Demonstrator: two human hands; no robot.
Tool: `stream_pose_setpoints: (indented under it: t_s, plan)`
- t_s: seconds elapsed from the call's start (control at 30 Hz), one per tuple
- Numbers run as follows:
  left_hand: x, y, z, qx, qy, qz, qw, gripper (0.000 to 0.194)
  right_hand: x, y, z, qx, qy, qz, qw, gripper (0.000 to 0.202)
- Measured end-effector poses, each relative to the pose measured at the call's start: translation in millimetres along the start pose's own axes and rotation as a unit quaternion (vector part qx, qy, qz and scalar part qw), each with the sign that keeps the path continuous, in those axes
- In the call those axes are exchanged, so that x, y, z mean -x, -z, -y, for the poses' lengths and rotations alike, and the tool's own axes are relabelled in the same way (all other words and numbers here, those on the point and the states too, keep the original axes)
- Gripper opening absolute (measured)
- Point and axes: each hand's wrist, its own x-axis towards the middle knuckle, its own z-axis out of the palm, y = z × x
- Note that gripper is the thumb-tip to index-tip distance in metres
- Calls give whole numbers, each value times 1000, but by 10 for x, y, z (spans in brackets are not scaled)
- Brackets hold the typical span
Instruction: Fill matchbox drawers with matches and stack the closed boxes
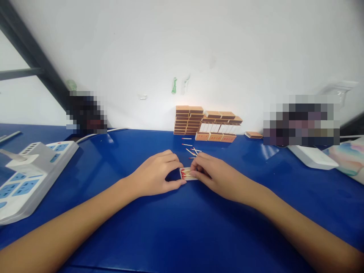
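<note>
A small open matchbox tray (186,173) with red-tipped matches inside lies on the blue table (176,227). My left hand (156,174) grips its left end between thumb and fingers. My right hand (212,172) holds its right side, fingertips resting on the matches. Several loose matches (190,149) lie scattered just beyond both hands.
Stacks of brown matchboxes (206,123) stand against the white wall, with one single box (253,134) to their right. A white and blue power strip (25,174) sits at the left. A white flat object (313,156) and colourful item (348,157) lie at the right.
</note>
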Motion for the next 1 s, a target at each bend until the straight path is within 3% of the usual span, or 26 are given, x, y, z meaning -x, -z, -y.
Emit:
stream_pose_setpoints:
  t_s: [0.53,1.0]
  plan:
    - [3,2,5,-3,0,1,1000,25,-27,74,-36,-19,-12,7,1000,8]
    - [3,1,1,1,2,7,1000,25,-19,67,-22,-19,-9,2,1000,18]
